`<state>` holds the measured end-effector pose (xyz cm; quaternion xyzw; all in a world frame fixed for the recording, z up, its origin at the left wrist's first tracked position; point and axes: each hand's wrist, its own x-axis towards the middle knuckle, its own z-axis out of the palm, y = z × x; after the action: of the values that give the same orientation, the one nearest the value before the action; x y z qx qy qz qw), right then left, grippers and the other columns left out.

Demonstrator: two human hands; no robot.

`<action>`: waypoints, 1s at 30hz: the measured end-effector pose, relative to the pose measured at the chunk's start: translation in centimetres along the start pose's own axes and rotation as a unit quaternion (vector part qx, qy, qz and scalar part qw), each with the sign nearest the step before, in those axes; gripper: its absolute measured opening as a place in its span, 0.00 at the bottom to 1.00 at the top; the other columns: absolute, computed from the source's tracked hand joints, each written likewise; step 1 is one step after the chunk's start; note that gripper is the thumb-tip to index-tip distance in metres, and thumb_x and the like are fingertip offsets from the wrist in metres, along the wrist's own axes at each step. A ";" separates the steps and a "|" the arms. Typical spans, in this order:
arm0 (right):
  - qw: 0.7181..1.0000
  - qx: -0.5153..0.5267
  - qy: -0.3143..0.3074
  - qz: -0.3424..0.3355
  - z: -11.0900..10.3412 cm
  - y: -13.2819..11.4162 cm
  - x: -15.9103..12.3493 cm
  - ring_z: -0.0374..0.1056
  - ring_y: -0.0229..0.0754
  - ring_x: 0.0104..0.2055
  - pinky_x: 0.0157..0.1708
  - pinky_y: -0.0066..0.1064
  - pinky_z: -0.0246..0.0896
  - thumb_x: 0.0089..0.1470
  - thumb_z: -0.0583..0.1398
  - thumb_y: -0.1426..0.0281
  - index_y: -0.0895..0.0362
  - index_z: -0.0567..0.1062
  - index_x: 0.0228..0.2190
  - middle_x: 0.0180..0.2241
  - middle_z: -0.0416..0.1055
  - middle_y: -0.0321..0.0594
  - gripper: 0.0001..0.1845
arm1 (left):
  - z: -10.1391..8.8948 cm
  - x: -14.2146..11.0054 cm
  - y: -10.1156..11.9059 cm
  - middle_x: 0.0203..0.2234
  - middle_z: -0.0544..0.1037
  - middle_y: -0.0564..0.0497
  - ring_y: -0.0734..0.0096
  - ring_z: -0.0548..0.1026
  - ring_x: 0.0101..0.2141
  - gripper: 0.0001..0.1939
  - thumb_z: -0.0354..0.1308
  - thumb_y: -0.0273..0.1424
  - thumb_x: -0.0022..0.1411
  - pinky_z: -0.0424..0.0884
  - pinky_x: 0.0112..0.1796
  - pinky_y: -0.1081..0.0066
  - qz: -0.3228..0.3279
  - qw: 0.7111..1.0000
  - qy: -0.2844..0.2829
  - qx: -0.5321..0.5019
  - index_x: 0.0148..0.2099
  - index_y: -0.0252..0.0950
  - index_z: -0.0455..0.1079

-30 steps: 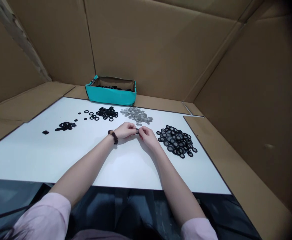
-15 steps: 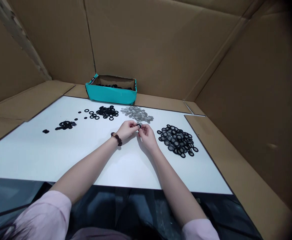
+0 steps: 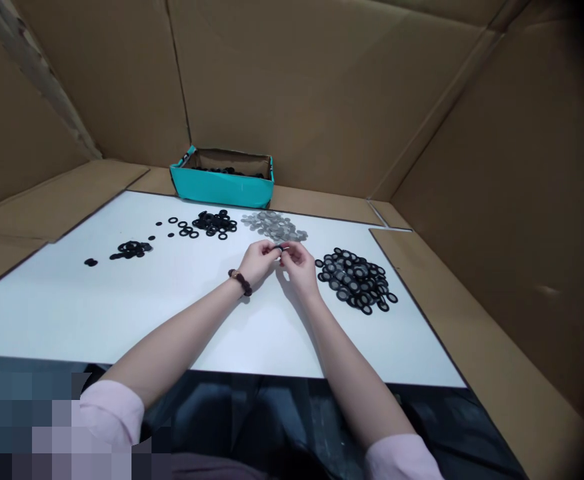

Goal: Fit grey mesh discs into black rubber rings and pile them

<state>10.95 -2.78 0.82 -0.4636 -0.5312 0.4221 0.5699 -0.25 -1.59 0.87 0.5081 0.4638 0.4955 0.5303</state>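
My left hand (image 3: 260,263) is closed, its thumb and fingers pinching a small black ring (image 3: 279,247) above the white table. Fingertips of my right hand (image 3: 300,268) meet the ring from the other side, pinched on a thin pale piece (image 3: 286,249) whose full shape is hidden. Just beyond my hands lies a heap of flat grey discs (image 3: 275,227). To the right of my right hand is a large pile of black rings with grey centres (image 3: 356,280). A pile of plain black rings (image 3: 215,224) sits behind and left of my left hand.
At the table's back edge stands a turquoise box (image 3: 222,190) with black pieces inside. More black pieces (image 3: 132,249) lie at the left of the white table (image 3: 122,300), a few scattered singly. Cardboard walls (image 3: 312,100) enclose the back and sides.
My left wrist has shifted slightly right. My right fingers have moved up against the ring, and a thin pale edge now shows between the fingertips. The piles look the same.
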 end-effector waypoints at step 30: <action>0.978 0.031 -0.135 0.155 -1.6 -0.2 0.1 0.60 0.34 0.20 0.23 0.29 0.58 0.41 0.60 0.66 0.57 0.71 0.33 0.17 0.64 0.31 0.14 | -0.6 0.2 -0.3 0.10 0.61 0.57 0.81 0.62 0.15 0.10 0.55 0.20 0.51 0.57 0.21 0.76 -0.102 0.989 -0.093 -0.054 0.21 0.33 0.60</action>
<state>12.55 -2.86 1.04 -0.4610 -0.5114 0.5806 0.4347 -0.84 -1.32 0.55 0.4727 0.4346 0.4138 0.6454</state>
